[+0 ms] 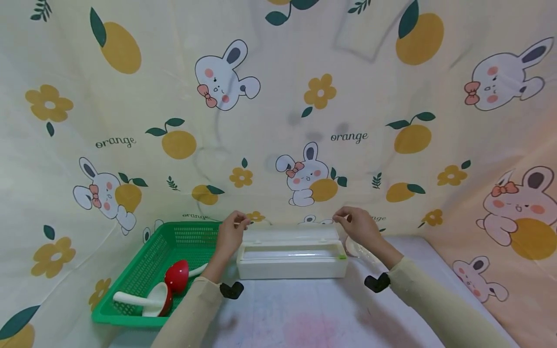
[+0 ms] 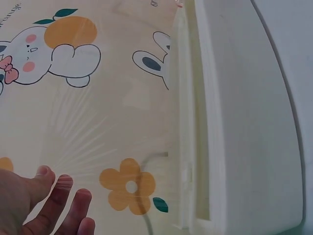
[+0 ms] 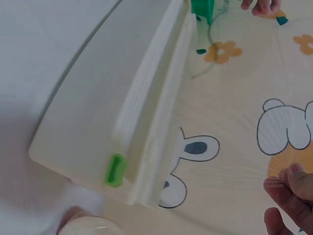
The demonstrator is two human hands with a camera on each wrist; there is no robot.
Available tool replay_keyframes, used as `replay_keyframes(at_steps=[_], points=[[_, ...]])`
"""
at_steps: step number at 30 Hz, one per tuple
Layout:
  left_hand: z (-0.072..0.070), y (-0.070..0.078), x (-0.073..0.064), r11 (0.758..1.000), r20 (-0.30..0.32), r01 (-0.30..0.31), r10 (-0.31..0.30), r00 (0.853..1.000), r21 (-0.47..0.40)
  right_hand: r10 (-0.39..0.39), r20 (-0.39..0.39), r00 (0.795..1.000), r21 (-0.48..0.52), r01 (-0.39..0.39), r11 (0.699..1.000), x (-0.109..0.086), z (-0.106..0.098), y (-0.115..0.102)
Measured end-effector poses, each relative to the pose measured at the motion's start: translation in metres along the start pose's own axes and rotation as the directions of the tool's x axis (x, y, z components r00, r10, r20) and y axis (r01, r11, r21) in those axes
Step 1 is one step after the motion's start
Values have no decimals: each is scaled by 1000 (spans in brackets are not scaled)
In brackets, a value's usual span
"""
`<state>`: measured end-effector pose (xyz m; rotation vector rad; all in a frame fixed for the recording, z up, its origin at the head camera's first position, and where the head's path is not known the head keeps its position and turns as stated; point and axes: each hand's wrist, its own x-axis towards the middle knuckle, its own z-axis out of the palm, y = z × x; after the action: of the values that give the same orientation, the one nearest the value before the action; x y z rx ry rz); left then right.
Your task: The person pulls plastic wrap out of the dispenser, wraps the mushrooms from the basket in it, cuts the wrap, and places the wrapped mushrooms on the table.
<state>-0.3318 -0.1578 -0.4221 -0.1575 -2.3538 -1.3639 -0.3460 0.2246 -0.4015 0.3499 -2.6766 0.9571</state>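
Note:
A white cling film dispenser box (image 1: 291,269) stands on the table with its lid raised and a green slider (image 3: 116,170) at its right end. Clear cling film (image 2: 83,132) stretches up from the box, creased into fans of fine lines towards both hands. At the film's left edge my left hand (image 1: 230,234) pinches it between thumb and fingertips, the other fingers loosely bent. My right hand (image 1: 360,227) pinches the opposite edge with thumb and index finger. Both hands are raised above and behind the box.
A green basket (image 1: 124,320) at the left holds a red dotted ladle (image 1: 176,276) and a white-handled ladle (image 1: 156,298). Right of the box, partly behind my right forearm, sits a round pale object (image 3: 93,227) with a glossy top. A printed cloth (image 1: 270,125) hangs behind the table.

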Motion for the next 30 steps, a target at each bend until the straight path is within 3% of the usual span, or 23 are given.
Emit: replay_keyframes(at_steps=[11, 30], points=[[-10, 15, 2, 1000, 6, 0, 0, 1000, 6, -41, -36, 999, -1, 41, 999, 3, -11, -10], [-19, 29, 17, 999, -12, -33, 33, 999, 2, -114, -103, 988, 6, 116, 993, 9, -30, -22]])
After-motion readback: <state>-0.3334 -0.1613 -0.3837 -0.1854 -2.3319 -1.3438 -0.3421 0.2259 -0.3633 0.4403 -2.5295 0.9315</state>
